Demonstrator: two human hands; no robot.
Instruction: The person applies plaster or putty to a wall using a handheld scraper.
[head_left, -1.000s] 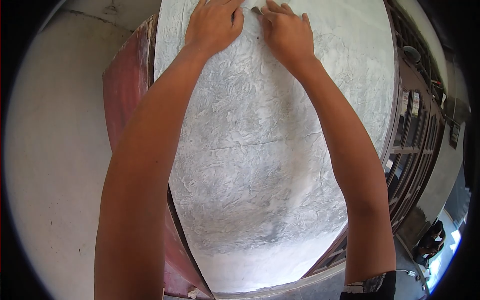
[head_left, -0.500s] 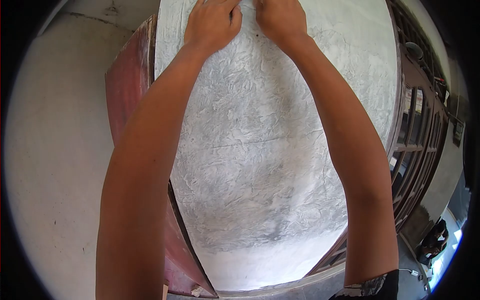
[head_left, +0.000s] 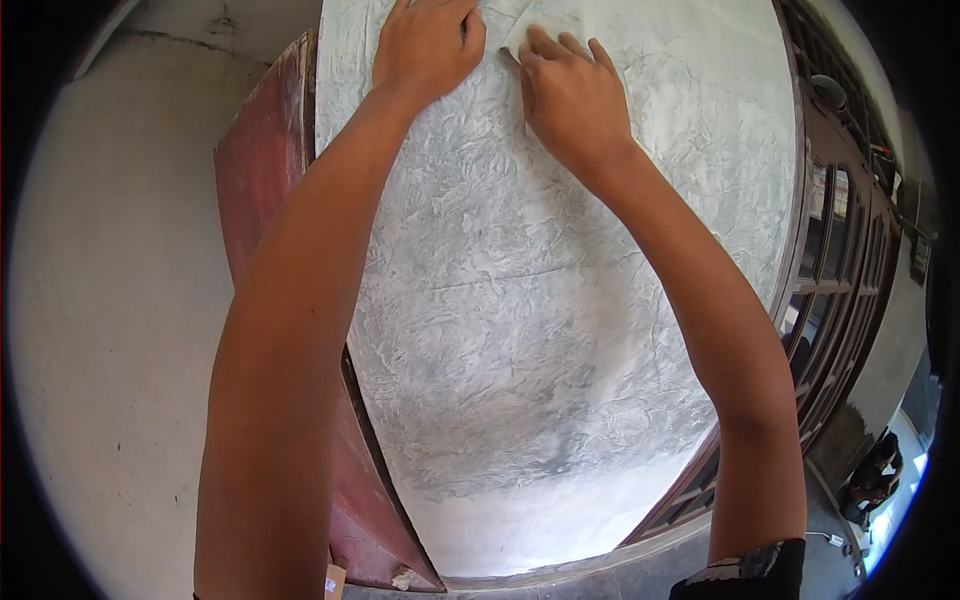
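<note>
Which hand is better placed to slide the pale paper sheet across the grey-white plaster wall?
Probably right: the right hand lies on the pale paper sheet; the left hand rests beside it on bare grey-white plaster wall.

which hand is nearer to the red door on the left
Left. The left hand rests on the textured wall close beside the red door. The right hand presses the wall on the left hand's far side, farther from the door.

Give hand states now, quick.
Left hand: on wall, fingertips out of frame, cannot tell.
Right hand: open, flat on sheet.
</note>
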